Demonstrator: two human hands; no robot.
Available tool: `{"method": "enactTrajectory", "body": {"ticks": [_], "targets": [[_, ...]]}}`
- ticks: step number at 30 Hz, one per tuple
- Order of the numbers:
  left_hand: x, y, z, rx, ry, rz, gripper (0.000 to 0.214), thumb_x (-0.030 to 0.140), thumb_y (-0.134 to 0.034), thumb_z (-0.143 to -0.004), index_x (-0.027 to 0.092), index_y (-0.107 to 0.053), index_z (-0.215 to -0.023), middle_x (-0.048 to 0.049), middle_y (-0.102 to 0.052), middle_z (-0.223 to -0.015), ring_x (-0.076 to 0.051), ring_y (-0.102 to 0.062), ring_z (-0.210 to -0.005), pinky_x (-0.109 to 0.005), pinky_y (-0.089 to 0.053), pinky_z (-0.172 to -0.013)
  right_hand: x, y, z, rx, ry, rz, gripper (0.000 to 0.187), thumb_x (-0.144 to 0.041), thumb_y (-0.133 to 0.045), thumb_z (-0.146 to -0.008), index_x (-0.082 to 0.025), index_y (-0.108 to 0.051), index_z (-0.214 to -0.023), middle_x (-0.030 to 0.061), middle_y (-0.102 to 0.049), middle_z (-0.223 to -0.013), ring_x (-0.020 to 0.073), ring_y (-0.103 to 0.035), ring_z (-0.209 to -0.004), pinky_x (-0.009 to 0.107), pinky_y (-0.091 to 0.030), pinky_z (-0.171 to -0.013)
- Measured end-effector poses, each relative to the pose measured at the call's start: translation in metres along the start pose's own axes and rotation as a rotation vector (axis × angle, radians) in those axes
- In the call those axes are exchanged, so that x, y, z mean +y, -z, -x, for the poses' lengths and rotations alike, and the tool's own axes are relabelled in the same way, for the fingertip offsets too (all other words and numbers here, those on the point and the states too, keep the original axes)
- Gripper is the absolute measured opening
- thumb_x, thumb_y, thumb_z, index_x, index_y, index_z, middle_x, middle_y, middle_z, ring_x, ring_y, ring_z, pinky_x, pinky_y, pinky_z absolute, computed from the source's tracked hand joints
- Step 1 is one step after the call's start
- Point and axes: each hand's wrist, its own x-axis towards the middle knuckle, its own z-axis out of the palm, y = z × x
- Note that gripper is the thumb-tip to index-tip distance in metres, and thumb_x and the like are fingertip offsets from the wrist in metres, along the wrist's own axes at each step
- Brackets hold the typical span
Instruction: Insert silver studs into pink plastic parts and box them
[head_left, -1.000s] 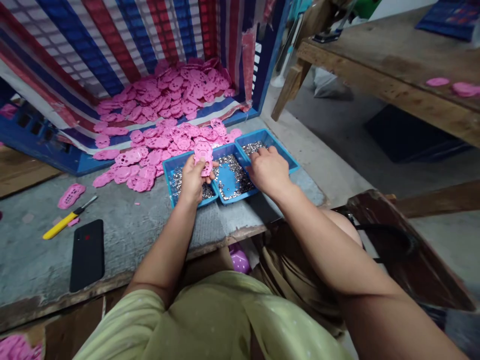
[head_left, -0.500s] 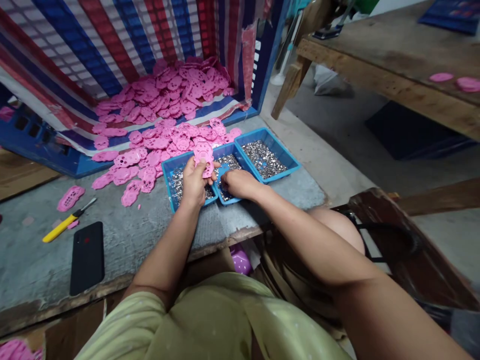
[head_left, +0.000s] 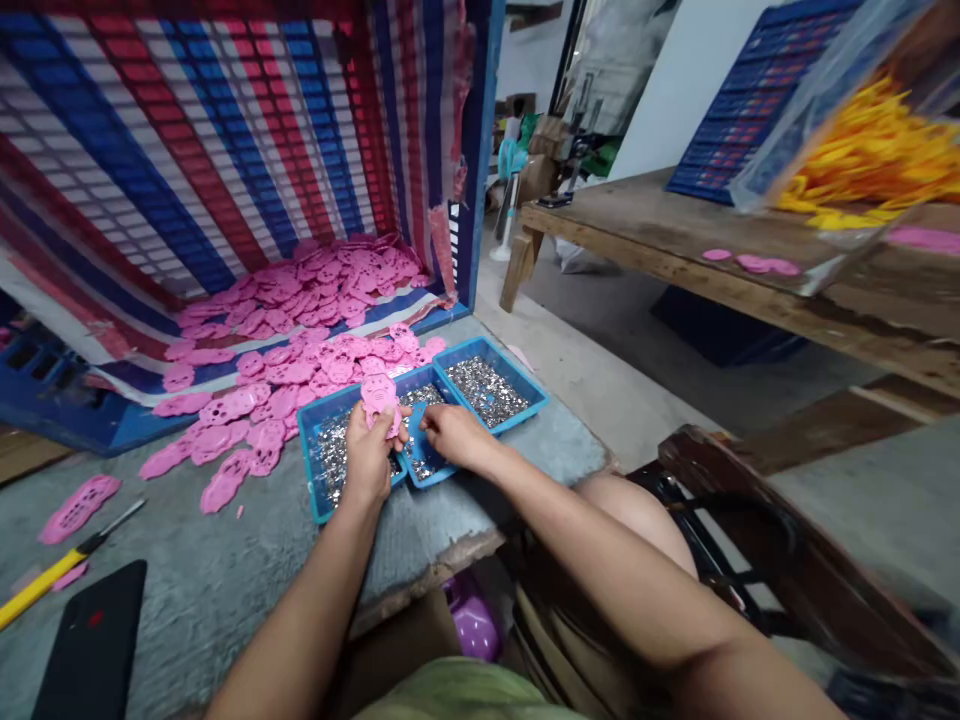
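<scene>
My left hand is closed on a flat pink plastic piece with a scalloped outline and small holes, held upright above the trays. Beside it, my right hand reaches over the middle blue tray, fingers pinched together; anything between them is too small to make out. Small shiny metal parts fill that tray, the left blue tray and the right blue tray. Just behind the trays lies a heap of similar pink pieces.
A blue crate lined with striped cloth lies on its side, holding more pink pieces. A yellow-handled tool and a black phone lie at left. To the right stands a wooden table with a bag of yellow pieces.
The camera has tilted upward, so the trays and hands appear lower and further left, and the bag of yellow pieces has come into view. My left hand still holds the pink piece.
</scene>
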Motion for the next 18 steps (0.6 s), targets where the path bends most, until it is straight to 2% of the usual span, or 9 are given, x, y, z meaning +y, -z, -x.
{"method": "enactTrajectory", "body": {"ticks": [3, 6, 9, 11, 13, 16, 18], "targets": [[0.0, -0.002, 0.002, -0.007, 0.0, -0.019, 0.04, 0.038, -0.083, -0.072, 0.019, -0.055, -0.092, 0.0017, -0.074, -0.074, -0.008, -0.057, -0.046, -0.017, -0.041, -0.041, 0.005, 0.005, 0.0, 0.042, -0.009, -0.17, 0.016, -0.007, -0.061, -0.084, -0.02, -0.07, -0.084, 0.0043, -0.078, -0.093, 0.0186, -0.07, -0.091, 0.026, -0.047, -0.082], [0.001, -0.004, 0.005, -0.019, -0.012, -0.035, 0.037, 0.035, -0.082, -0.073, 0.02, -0.055, -0.092, 0.0021, -0.074, -0.076, -0.007, -0.056, -0.047, -0.017, -0.042, -0.042, 0.008, 0.01, 0.001, 0.094, -0.045, -0.367, 0.011, -0.014, -0.07, -0.082, -0.02, -0.065, -0.074, -0.0025, -0.067, -0.07, 0.0135, -0.061, -0.067, 0.025, -0.045, -0.069], [0.0, -0.006, 0.008, -0.045, -0.037, -0.07, 0.037, 0.031, -0.085, -0.071, 0.02, -0.057, -0.093, 0.0035, -0.072, -0.074, -0.007, -0.055, -0.048, -0.016, -0.042, -0.043, 0.008, 0.015, 0.005, 0.137, -0.068, -0.539, 0.023, -0.031, -0.076, -0.082, -0.02, -0.06, -0.072, -0.0072, -0.056, -0.06, 0.0093, -0.046, -0.053, 0.024, -0.041, -0.059], [-0.002, -0.008, 0.01, -0.062, -0.046, -0.11, 0.04, 0.03, -0.087, -0.069, 0.02, -0.058, -0.093, 0.005, -0.069, -0.069, -0.007, -0.056, -0.048, -0.016, -0.043, -0.044, 0.006, 0.017, 0.01, 0.158, -0.061, -0.658, 0.036, -0.045, -0.081, -0.077, -0.02, -0.057, -0.069, -0.0086, -0.053, -0.058, 0.008, -0.04, -0.052, 0.024, -0.039, -0.058], [-0.003, -0.01, 0.013, -0.07, -0.039, -0.133, 0.044, 0.029, -0.09, -0.065, 0.02, -0.059, -0.094, 0.0055, -0.068, -0.068, -0.008, -0.057, -0.048, -0.017, -0.044, -0.044, 0.005, 0.018, 0.015, 0.159, -0.035, -0.829, 0.048, -0.055, -0.088, -0.063, -0.019, -0.056, -0.063, -0.0084, -0.054, -0.057, 0.0078, -0.042, -0.054, 0.025, -0.039, -0.061], [-0.006, -0.013, 0.016, -0.078, -0.024, -0.132, 0.048, 0.027, -0.092, -0.061, 0.02, -0.059, -0.095, 0.0036, -0.072, -0.075, -0.008, -0.059, -0.049, -0.017, -0.046, -0.044, 0.006, 0.015, 0.019, 0.143, -0.021, -1.025, 0.054, -0.055, -0.095, -0.042, -0.018, -0.059, -0.057, -0.0062, -0.058, -0.056, 0.0091, -0.048, -0.06, 0.026, -0.04, -0.068], [-0.007, -0.014, 0.018, -0.088, -0.028, -0.129, 0.047, 0.026, -0.092, -0.062, 0.02, -0.06, -0.096, 0.003, -0.073, -0.078, -0.007, -0.059, -0.049, -0.017, -0.046, -0.045, 0.007, 0.013, 0.019, 0.152, -0.041, -1.027, 0.052, -0.053, -0.095, -0.039, -0.018, -0.06, -0.055, -0.0052, -0.06, -0.056, 0.0099, -0.049, -0.061, 0.027, -0.039, -0.069]]}}
